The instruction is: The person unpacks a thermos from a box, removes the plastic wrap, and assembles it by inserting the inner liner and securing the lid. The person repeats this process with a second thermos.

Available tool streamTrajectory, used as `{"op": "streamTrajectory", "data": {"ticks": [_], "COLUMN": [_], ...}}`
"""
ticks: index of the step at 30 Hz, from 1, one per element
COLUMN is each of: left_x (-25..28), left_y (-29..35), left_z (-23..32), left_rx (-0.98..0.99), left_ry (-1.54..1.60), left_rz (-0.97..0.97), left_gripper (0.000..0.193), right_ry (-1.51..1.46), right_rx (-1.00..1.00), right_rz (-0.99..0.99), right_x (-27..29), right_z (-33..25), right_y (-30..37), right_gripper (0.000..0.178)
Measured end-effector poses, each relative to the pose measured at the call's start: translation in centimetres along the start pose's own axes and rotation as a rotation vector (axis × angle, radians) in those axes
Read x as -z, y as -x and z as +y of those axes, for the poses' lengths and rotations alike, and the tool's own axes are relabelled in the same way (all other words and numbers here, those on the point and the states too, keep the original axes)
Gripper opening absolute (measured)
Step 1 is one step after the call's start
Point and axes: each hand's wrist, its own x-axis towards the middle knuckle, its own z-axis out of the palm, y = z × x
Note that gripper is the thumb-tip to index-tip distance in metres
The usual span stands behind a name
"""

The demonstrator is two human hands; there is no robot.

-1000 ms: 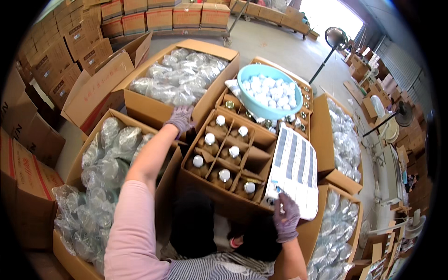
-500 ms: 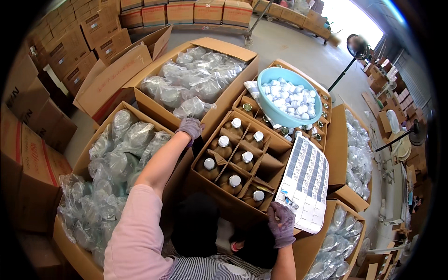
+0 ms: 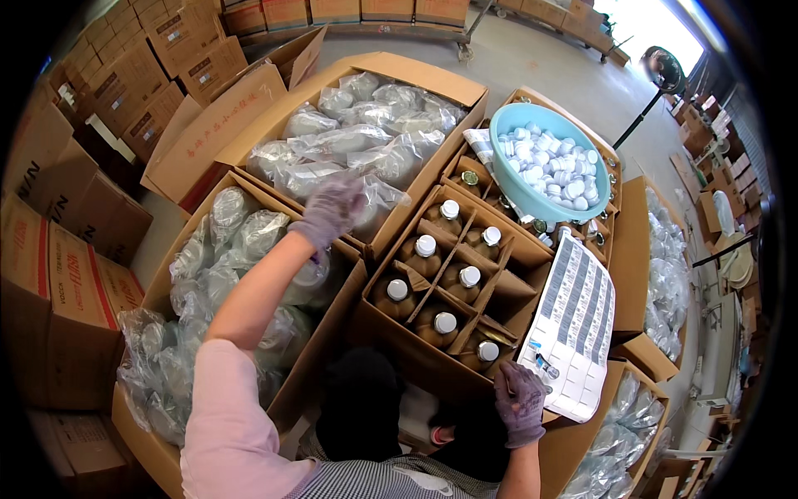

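Observation:
My left hand [image 3: 331, 208], in a grey-purple glove, is over the near edge of a carton [image 3: 455, 123] of plastic-wrapped clear bottles [image 3: 357, 141]. Motion blurs its fingers, so any grip is hidden; a wrapped bottle [image 3: 378, 200] lies right beside them. My right hand [image 3: 520, 404], gloved alike, has curled fingers at the lower left corner of a printed sheet of labels [image 3: 573, 324]. What its fingers hold, if anything, cannot be made out. Left of the sheet stands a divided carton [image 3: 374, 320] with several white-capped bottles [image 3: 463, 283] in its compartments.
A light-blue basin [image 3: 509, 179] of white caps [image 3: 553, 166] rests on another carton of bottles beyond the sheet. Open cartons of wrapped bottles stand at my left [image 3: 218, 249] and right [image 3: 665, 274]. Stacked boxes [image 3: 66, 308] line the left side; a standing fan [image 3: 662, 71] is far right.
The whole view has shifted. My left hand has moved leftward from the gap beside the divided carton, over the carton edge near the wrapped bottles. My right hand stays by the sheet's corner.

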Motion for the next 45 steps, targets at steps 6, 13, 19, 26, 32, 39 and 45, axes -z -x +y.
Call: {"op": "streamTrajectory", "data": {"ticks": [6,13,19,26,32,39,45], "left_x": [-9.5,-10.7,-9.6,-12.1,-10.8,-9.9,-12.1], "left_y": [-2.3,-5.7,-7.7,-10.1,-11.8,-8.4,-7.1], "left_z": [-6.5,-4.8,-2.8,-11.3,-6.3,-13.3,-13.9], "left_rx": [-0.468,-0.439,-0.276,0.108,0.28,0.058,-0.073], "left_ry": [-0.171,-0.509,-0.703,-0.167,-0.109,-0.243,-0.374], "left_rz": [-0.224,-0.584,-0.92,-0.919,-1.191,-1.024,-0.983], "left_gripper": [0.027,0.025,0.036,0.044,0.037,0.033,0.033], "right_ry": [-0.051,-0.021,-0.049,-0.047,-0.04,-0.051,-0.075], "right_rx": [-0.044,-0.06,-0.102,-0.114,-0.168,-0.165,-0.167], "right_rz": [-0.129,-0.117,-0.133,-0.145,-0.198,-0.208,-0.228], "right_x": [-1.3,-1.1,-0.9,-0.8,-0.8,-1.6,-1.4], "right_z": [0.3,0.2,0.7,0.9,0.9,0.8,0.4], "right_y": [-0.7,-0.9,-0.5,-1.0,-1.4,-1.9,-2.5], "right_gripper": [0.019,0.019,0.019,0.017,0.017,0.017,0.015]}}
